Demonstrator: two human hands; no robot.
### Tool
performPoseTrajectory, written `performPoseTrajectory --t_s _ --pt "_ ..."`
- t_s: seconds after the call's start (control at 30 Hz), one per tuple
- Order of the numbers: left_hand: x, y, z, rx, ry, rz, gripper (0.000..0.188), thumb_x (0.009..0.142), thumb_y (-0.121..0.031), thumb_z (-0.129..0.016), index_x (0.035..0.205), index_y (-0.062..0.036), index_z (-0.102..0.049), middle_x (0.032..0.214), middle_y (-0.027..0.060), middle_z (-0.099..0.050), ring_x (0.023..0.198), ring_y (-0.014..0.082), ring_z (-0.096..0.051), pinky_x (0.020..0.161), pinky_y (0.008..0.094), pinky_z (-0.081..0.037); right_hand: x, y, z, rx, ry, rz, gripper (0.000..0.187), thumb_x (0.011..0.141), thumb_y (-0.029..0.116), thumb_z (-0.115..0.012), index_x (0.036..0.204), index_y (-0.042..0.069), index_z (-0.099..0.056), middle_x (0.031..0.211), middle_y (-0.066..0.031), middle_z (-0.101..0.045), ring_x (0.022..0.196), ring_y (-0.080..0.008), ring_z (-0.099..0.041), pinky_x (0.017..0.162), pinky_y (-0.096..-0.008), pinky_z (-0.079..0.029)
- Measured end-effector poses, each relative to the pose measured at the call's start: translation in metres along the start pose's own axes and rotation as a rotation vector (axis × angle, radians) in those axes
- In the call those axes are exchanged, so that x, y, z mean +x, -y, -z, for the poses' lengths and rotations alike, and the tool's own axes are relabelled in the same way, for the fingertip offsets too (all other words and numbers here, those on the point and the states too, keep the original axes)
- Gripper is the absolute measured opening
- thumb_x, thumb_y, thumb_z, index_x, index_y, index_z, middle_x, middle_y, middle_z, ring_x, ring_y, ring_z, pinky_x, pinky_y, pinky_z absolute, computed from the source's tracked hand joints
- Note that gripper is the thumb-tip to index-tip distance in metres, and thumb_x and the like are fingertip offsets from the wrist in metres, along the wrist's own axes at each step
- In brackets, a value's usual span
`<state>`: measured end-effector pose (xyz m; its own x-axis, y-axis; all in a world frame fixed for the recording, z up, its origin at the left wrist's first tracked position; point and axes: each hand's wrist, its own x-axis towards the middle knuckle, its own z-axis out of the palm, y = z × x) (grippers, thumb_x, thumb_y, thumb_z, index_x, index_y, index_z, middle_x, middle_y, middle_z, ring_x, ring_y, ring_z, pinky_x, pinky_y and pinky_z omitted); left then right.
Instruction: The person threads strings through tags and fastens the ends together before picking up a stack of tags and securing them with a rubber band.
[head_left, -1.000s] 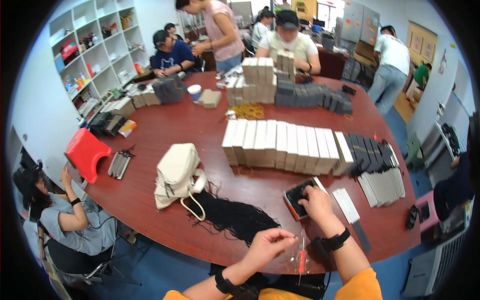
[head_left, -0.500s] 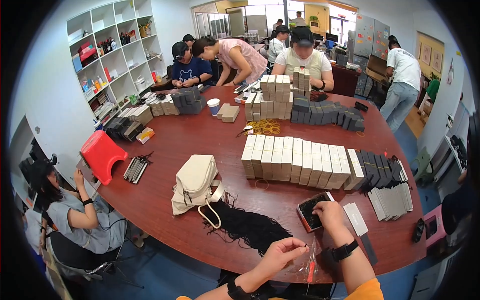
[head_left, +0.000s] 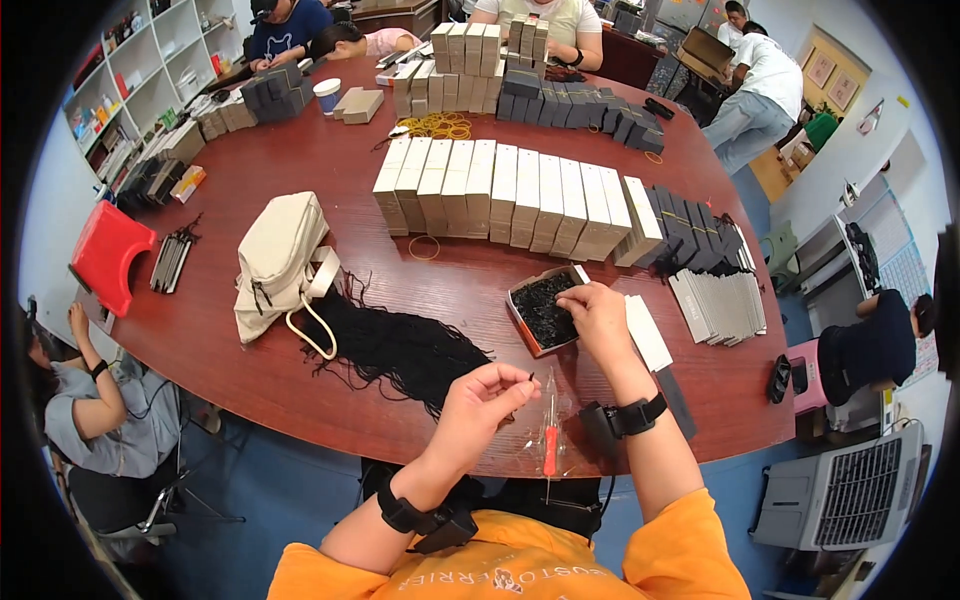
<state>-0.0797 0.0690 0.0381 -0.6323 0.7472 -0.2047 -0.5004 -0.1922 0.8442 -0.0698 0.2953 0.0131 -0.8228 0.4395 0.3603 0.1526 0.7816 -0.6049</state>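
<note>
My left hand (head_left: 474,418) is closed in a pinch over the table's near edge, with a tiny black piece (head_left: 532,377) at its fingertips. The kind of piece is too small to tell. My right hand (head_left: 600,318) reaches into a small open box (head_left: 523,333) filled with loose black bits (head_left: 543,302). Its thumb and fingers are pressed together at the box's right side, and what lies between them is hidden. Between my forearms is a red-handled tool (head_left: 550,450) with a thin metal shaft, beside clear plastic film. Left of my hands spreads a bundle of black cords (head_left: 400,345).
A cream bag (head_left: 282,250) rests on the cords. Behind the box runs a row of white boxes (head_left: 505,190); fanned grey sleeves (head_left: 720,305) lie to the right. A white card (head_left: 648,332) is beside my right wrist. A red stool (head_left: 112,258) stands far left. Other people surround the table.
The view has tilted down, so the table sits higher and my orange shirt shows. My left hand keeps its pinch; my right hand stays at the box of black bits.
</note>
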Motion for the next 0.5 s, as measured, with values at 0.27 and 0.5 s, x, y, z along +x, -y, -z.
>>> performPoseTrajectory --t_s 0.27,0.5 --pt "0.001 -0.001 0.000 0.079 -0.057 -0.094 0.006 0.086 -0.006 -0.062 0.091 -0.0039 -0.060 0.084 0.0003 -0.063 0.076 0.0048 -0.057 0.065 0.0196 -0.047 -0.035 0.049 0.038 0.889 0.357 -0.445 0.015 0.085 0.009 -0.062 0.093 -0.001 -0.068 0.076 -0.0046 -0.065 0.067 -0.0077 -0.060 0.057 -0.0209 -0.051" --pt "-0.005 -0.005 -0.009 0.412 -0.067 -0.278 0.004 0.081 -0.002 -0.064 0.085 0.0001 -0.065 0.075 -0.0042 -0.057 0.065 0.0000 -0.046 0.057 0.0158 -0.037 -0.066 0.079 0.083 1.050 0.761 -0.647 0.015 0.087 0.009 -0.062 0.094 -0.003 -0.067 0.080 -0.0098 -0.067 0.063 -0.0100 -0.063 0.059 -0.0220 -0.053"
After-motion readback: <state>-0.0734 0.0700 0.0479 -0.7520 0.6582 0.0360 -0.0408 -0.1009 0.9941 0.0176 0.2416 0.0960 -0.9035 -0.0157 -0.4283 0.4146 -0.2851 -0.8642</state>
